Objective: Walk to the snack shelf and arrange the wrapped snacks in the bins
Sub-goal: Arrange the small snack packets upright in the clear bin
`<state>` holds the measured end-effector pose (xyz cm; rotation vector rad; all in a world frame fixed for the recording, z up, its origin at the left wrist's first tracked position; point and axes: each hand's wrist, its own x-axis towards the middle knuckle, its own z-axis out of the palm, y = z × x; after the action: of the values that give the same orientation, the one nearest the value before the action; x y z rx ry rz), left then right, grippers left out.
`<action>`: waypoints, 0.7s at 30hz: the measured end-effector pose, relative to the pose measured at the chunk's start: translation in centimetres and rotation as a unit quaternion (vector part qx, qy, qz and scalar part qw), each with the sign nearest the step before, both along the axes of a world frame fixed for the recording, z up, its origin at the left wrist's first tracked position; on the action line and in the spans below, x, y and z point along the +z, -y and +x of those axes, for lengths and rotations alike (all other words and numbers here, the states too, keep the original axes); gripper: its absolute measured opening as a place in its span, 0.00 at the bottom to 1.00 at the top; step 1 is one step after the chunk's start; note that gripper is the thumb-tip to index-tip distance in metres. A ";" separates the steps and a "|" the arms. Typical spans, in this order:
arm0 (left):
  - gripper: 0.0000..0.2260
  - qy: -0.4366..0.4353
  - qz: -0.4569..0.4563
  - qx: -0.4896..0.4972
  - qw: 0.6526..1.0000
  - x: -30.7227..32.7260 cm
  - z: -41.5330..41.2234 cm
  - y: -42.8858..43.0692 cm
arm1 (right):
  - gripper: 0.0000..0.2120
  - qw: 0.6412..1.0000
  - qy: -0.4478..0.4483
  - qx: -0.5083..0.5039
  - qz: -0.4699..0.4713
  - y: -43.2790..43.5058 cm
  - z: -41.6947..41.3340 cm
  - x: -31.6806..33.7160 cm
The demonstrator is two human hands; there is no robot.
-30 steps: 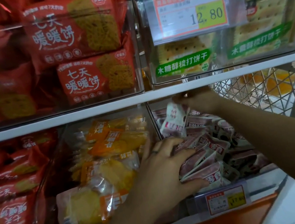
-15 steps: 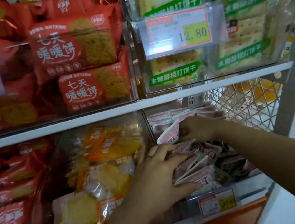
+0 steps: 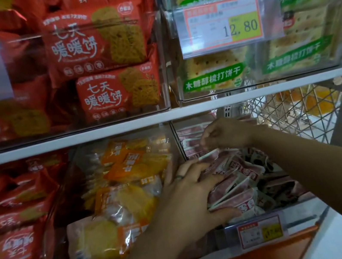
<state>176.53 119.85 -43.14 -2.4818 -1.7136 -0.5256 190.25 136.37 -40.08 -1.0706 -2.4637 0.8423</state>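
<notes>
We stand at the snack shelf (image 3: pixel 185 113), whose white board separates two rows of clear bins. Above it are red packs (image 3: pixel 94 42) on the left and cracker packs (image 3: pixel 212 72) on the right. Below it, orange packs (image 3: pixel 126 182) fill the middle bin, and a wire basket (image 3: pixel 296 113) sits past the shelf's right end.

Our work is in the lower right bin (image 3: pixel 296 205), where the wrapped snacks (image 3: pixel 240 183), small pink and white packets, lie in a loose heap near its front edge and in a flatter row along its back.

The left hand (image 3: pixel 190 196) grips a fanned bundle of these packets at the bin's front left corner, with fingers spread over the top and thumb pressed beneath. The right hand (image 3: pixel 227 133) reaches to the back row with its fingers curled. They seem to pinch one packet's top edge, though blur softens the detail. A ring (image 3: pixel 179 176) shows on a left finger.

The wrappers look slick, so we judge the bundle could splay and slide out if the thumb eases. Packets might then spill over the low front wall, above the price tag (image 3: pixel 259 231). Tugging the back row could also topple the heap.
</notes>
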 end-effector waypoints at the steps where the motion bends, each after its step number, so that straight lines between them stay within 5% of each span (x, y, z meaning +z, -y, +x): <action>1: 0.32 -0.007 0.007 0.000 1.000 -0.1 -0.1 0.0 | 0.08 0.999 -0.022 -0.011 -0.032 0.0 0.7 0.4; 4: 0.32 -0.022 0.005 0.010 1.000 -0.1 0.0 -0.3 | 0.10 1.000 -0.001 -0.019 0.001 -0.6 3.0 1.9; 8: 0.38 -0.070 -0.005 0.054 0.996 0.0 -0.1 -0.5 | 0.12 0.960 0.270 0.018 0.071 -0.2 4.0 1.2; 11: 0.39 -0.072 0.002 0.079 0.994 0.2 -0.1 -0.7 | 0.17 0.926 0.372 0.005 0.072 0.2 3.7 -0.2; 15: 0.34 -0.066 0.015 0.084 0.994 0.4 0.0 -1.0 | 0.23 0.924 0.379 0.017 0.045 0.8 3.6 -0.9; 21: 0.32 -0.063 -0.006 0.100 0.993 1.0 0.6 -0.9 | 0.15 0.935 0.352 0.037 0.019 0.3 3.8 -0.9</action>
<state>177.14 120.78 -42.18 -2.2611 -1.8902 -0.3324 194.02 136.10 -40.97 -1.4664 -3.0921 0.4674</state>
